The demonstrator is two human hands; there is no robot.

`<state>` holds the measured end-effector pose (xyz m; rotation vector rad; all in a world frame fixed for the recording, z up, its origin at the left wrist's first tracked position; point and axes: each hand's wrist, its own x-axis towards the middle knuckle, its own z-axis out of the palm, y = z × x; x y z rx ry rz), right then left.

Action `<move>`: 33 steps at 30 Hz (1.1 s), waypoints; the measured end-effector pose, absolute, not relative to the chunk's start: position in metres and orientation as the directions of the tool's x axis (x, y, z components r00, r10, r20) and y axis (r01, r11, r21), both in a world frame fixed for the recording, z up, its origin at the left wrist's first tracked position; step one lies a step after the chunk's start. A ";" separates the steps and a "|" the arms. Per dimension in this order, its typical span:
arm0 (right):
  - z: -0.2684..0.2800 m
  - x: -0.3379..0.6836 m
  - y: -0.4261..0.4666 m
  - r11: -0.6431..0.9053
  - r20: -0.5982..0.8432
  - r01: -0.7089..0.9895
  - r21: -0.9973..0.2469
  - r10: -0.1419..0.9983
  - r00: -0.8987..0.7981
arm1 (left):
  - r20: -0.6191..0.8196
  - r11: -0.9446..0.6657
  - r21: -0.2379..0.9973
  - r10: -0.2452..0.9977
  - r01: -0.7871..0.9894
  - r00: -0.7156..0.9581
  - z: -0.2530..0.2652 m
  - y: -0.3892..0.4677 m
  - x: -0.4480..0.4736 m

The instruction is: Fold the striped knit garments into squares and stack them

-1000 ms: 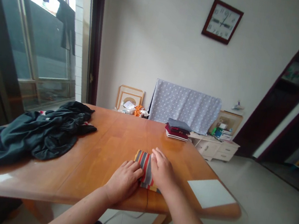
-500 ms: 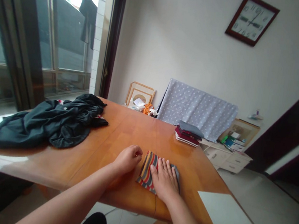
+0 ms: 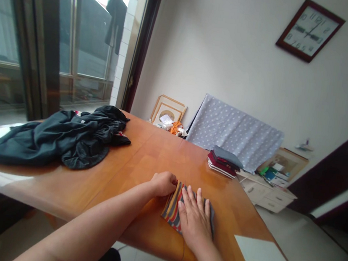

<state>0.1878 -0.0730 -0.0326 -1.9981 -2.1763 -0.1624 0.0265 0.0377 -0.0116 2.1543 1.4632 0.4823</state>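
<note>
A folded striped garment (image 3: 171,209), in yellow, red and grey bands, lies near the table's front edge. Its far right side is plain grey-blue. My right hand (image 3: 195,218) rests flat on top of it, fingers spread. At its far left corner is my left hand (image 3: 164,183), with the fingers curled closed on the fabric edge. The fingertips of that hand are partly hidden.
Crumpled black clothing (image 3: 65,138) covers the left part of the wooden table (image 3: 146,152). A stack of folded clothes (image 3: 224,161) sits at the far right edge. A white sheet (image 3: 267,260) lies at the right front corner. Beyond stands a white cabinet (image 3: 267,195).
My left hand has moved right to the striped garment's corner and closed on it. My right hand stays flat on the garment. The whole view has shifted slightly.
</note>
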 end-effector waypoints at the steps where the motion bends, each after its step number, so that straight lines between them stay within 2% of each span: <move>1: -0.031 0.187 -0.073 0.111 0.181 0.993 -0.043 0.978 -0.102 | 0.028 -0.318 0.566 0.929 0.761 0.368 -0.012 0.038 0.028; 12: -0.021 0.184 -0.069 0.090 -0.044 0.993 -0.072 0.995 -0.094 | 0.067 -0.348 0.591 0.920 0.728 0.386 -0.022 0.040 0.027; 25: -0.020 0.185 -0.066 0.078 -0.093 0.991 -0.104 0.992 -0.088 | 0.093 -0.286 0.688 0.946 0.666 0.311 -0.024 0.047 0.026; 33: -0.019 0.184 -0.065 0.070 -0.104 0.993 -0.097 0.991 -0.080 | 0.149 -0.352 0.629 0.930 0.693 0.337 -0.032 0.044 0.034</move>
